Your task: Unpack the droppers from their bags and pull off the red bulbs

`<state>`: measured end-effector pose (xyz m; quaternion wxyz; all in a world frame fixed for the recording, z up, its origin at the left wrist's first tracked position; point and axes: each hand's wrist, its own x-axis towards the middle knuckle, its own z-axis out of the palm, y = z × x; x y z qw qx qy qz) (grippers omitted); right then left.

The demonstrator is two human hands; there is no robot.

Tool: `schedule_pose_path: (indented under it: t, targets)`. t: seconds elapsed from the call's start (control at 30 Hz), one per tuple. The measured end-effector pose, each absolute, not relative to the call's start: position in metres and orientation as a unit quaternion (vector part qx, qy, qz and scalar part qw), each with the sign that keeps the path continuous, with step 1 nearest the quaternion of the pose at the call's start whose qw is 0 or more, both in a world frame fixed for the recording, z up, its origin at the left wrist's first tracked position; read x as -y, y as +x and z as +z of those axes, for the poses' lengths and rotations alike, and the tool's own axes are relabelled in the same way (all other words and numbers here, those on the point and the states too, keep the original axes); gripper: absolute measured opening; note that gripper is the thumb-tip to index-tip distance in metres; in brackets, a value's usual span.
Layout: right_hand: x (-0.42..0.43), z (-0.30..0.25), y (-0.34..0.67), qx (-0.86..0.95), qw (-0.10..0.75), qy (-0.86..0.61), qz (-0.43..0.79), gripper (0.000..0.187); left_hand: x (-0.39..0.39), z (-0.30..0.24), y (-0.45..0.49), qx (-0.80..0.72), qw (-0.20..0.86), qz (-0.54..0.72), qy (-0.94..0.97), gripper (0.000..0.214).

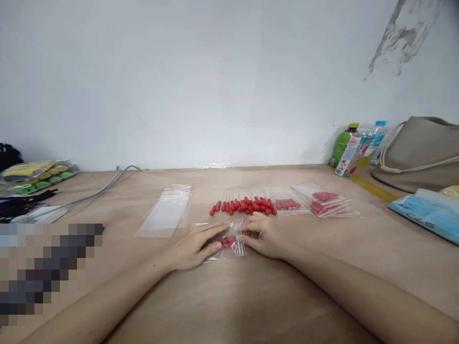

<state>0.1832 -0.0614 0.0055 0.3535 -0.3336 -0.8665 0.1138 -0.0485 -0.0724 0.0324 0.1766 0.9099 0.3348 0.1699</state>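
Note:
A small clear zip-lock bag [232,232] lies on the table in front of me, with several red-tipped sticks [227,242] inside. My left hand [196,246] holds its left part against the table, thumb below and fingers above the red tips. At the bag's right end, along the zip strip, my right hand [263,235] grips the edge with curled fingers. Just beyond the hands is a loose pile of red-tipped white sticks [247,205]. Filled zip-lock bags [324,203] overlap to the right of that pile. Flat, unfilled bags [167,208] are stacked at its left.
Bottles [340,148] and a grey-beige bag [419,148] stand at the back right, near a blue packet [426,212]. A grey cable [103,188] and yellow-green packets [38,174] lie at the left. The wall [215,86] borders the wooden table [229,296].

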Motion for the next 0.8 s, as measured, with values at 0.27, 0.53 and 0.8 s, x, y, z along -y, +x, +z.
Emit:
schedule_pose_path:
  t: [0.27, 0.53, 0.8]
  targets:
    - [0.07, 0.013, 0.173, 0.873, 0.298, -0.326, 0.208, 0.018, 0.068, 0.028, -0.049, -0.321, 0.167, 0.116, 0.925, 0.052]
    - [0.072, 0.007, 0.167, 0.803, 0.349, -0.335, 0.348, 0.009, 0.071, 0.027, -0.049, -0.32, 0.152, 0.118, 0.928, 0.051]
    - [0.063, 0.016, 0.193, 0.683, 0.354, -0.336, 0.543, 0.026, 0.074, 0.03, -0.047, -0.326, 0.163, 0.114, 0.924, 0.051]
